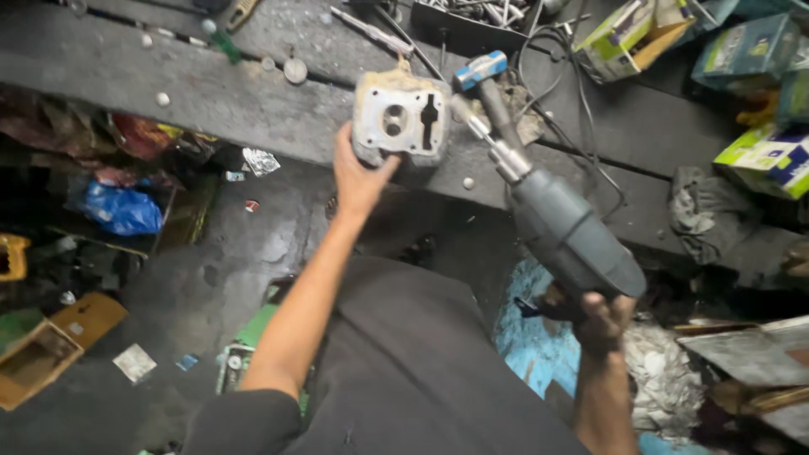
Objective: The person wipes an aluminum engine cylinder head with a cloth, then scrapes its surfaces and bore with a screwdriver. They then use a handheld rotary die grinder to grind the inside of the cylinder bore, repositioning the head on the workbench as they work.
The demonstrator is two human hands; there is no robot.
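- You are gripping the metal engine block (pixel 401 118) at its near edge with your left hand (pixel 361 179); its fingers are curling up around the left side while the thumb is pressing at the lower right.
- The block is sitting at the near edge of the dark wooden table (pixel 211 93), its ported face turned up toward you and its long axis running left to right.
- Your right hand (pixel 600 318) is wrapping its fingers tight around the handle of the grey power tool (pixel 563 226).
- The tool's long axis is running diagonally, from near right to far left, and its metal shaft (pixel 484 133) is pointing at the block's right edge, close to touching it.
- The block could tip or slide off the table edge, since only one hand is steadying it.
- The shaft could skid sideways off the block toward your left thumb.
- The blue-headed hammer (pixel 489 80) is lying just behind the shaft and the black cables (pixel 581 93) beyond it, so either could get snagged.
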